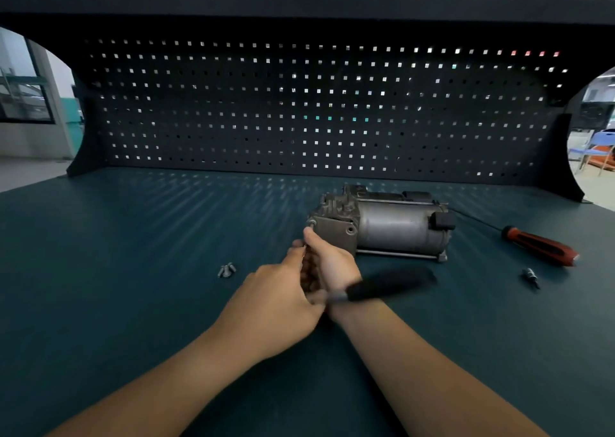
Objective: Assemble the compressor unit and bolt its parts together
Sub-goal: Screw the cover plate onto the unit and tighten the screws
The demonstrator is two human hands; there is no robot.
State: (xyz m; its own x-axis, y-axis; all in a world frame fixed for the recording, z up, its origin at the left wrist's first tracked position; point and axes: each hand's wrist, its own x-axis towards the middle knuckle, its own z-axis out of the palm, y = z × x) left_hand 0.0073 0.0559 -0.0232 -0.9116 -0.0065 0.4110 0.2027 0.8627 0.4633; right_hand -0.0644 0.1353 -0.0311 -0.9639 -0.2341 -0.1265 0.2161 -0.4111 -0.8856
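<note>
The grey compressor unit [382, 223] lies on its side on the green mat, its flat end cover [332, 228] facing me. A bolt [312, 222] sits in the cover's upper left corner. My right hand [329, 260] is curled round a thin tool shaft just below that bolt, thumb pointing up at it. My left hand [283, 300] grips the near end of the same tool, where a blurred black handle [389, 285] sticks out to the right over my right wrist. The tool's tip is hidden by my fingers.
Two loose bolts [226, 269] lie left of my hands. A red and black screwdriver [539, 245] and a small metal bit [529, 275] lie right of the compressor. A dark pegboard [299, 110] walls off the back of the bench.
</note>
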